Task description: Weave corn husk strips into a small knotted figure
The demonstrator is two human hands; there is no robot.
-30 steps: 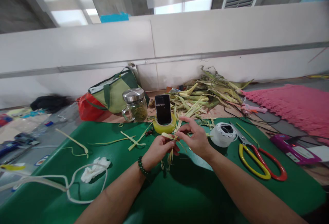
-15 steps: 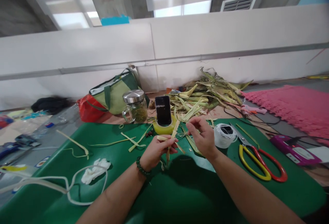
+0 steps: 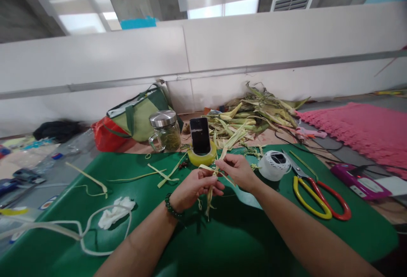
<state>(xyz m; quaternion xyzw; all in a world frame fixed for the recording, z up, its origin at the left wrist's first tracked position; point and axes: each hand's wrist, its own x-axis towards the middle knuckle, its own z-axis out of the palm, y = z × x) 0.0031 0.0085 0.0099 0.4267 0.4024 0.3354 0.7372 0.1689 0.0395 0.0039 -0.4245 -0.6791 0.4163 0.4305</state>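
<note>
My left hand (image 3: 192, 187), with a dark bead bracelet at the wrist, is closed around a small bundle of pale corn husk strips (image 3: 210, 192) whose ends hang down over the green mat (image 3: 222, 234). My right hand (image 3: 239, 171) pinches a husk strip at the top of that bundle, right beside the left fingers. Both hands hover just in front of a phone (image 3: 200, 135) that stands upright in a yellow tape roll (image 3: 202, 158).
A pile of corn husks (image 3: 254, 116) lies behind the mat. A white twine spool (image 3: 274, 165) and yellow-and-red scissors (image 3: 318, 196) lie to the right, a glass jar (image 3: 165, 130) and green bag (image 3: 140, 113) to the left. Loose strips (image 3: 162, 173), a white tissue (image 3: 114, 212) and tubing (image 3: 63, 230) sit on the left.
My right hand drew away to the right from the bundle, then came back and now pinches a strip close to the left hand. The left hand kept its hold.
</note>
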